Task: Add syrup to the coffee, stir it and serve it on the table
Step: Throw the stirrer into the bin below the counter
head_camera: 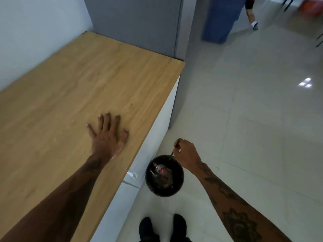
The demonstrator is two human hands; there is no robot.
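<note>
My left hand (pixel 108 137) lies flat, fingers spread, on the wooden counter top (pixel 73 88) near its right edge and holds nothing. My right hand (pixel 186 154) hangs off the counter's side, above the far rim of a round black bin (pixel 180 182) on the floor. Its fingers pinch a thin dark stick (pixel 176 145) that points down toward the bin. No coffee cup or syrup shows in the head view.
The bin holds a crushed plastic bottle with a red label (pixel 161 171) and other rubbish. My black shoes (pixel 162 227) stand just in front of it. White cabinet fronts (pixel 153 147) run under the counter. A blue bin (pixel 220 20) and another person's leg (pixel 250 14) are far back.
</note>
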